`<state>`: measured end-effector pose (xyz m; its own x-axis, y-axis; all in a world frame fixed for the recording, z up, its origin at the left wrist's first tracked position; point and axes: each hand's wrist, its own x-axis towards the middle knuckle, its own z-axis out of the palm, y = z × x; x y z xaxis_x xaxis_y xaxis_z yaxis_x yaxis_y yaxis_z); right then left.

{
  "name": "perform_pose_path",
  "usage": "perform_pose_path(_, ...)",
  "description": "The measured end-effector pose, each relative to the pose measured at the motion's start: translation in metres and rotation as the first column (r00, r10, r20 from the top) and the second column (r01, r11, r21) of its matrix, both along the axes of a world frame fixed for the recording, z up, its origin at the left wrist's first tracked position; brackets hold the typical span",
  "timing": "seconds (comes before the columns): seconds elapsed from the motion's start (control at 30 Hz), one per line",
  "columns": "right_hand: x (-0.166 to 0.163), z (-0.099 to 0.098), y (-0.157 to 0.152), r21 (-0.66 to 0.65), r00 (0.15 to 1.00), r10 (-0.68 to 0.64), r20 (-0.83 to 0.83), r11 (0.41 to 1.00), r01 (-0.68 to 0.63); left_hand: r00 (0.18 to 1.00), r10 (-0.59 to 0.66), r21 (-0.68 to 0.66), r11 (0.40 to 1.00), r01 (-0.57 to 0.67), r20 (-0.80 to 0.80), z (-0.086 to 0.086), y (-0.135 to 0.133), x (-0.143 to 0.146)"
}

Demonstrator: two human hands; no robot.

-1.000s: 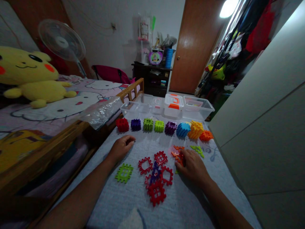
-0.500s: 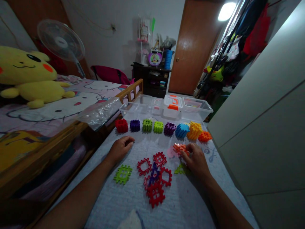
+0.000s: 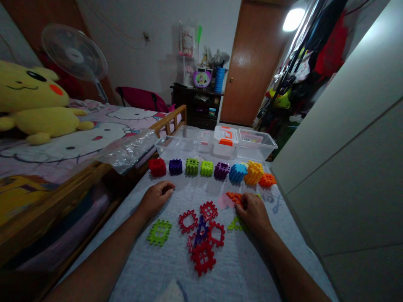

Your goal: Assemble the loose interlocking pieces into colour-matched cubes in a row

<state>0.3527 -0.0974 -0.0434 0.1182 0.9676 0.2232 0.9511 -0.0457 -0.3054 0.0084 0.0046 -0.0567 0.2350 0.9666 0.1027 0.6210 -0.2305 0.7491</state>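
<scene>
My right hand [image 3: 254, 212] has its fingers closed on an orange notched building tile [image 3: 233, 197], just above or on the cloth; the fingers hide part of it. A light green triangular tile [image 3: 235, 224] lies beside that hand, partly covered by it. My left hand [image 3: 155, 199] rests on the cloth with its fingers curled together and nothing visible in them. Nearest to it lies a green square tile [image 3: 159, 232]. Between the hands is a loose pile of red notched tiles [image 3: 204, 256], with a purple triangular tile [image 3: 201, 230] among them.
Beyond the hands stands a row of colour-sorted stacks, from red [image 3: 157, 167] through blue [image 3: 238, 173] and yellow [image 3: 254, 172] to orange [image 3: 268, 180]. Clear plastic boxes [image 3: 168, 147] stand behind them. A wooden bed rail [image 3: 91, 178] borders the left, a pale cabinet [image 3: 349, 167] the right.
The orange tile is lower and tilted differently under my right hand, which has moved slightly. My left hand keeps its place on the cloth. The whole view has shifted a little.
</scene>
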Motion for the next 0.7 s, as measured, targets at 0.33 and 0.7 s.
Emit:
perform_pose_path(0.33, -0.004, 0.000, -0.002, -0.003, 0.999, -0.049, -0.003, 0.999, 0.049, 1.000, 0.013, -0.017, 1.000, -0.013, 0.015, 0.002, -0.001, 0.001)
perform_pose_path(0.7, 0.019, 0.019, -0.009, 0.095, 0.988, -0.079, -0.135, 0.991, 0.092, 1.000, 0.025, -0.027, 0.999, -0.024, 0.013, 0.005, -0.001, 0.001)
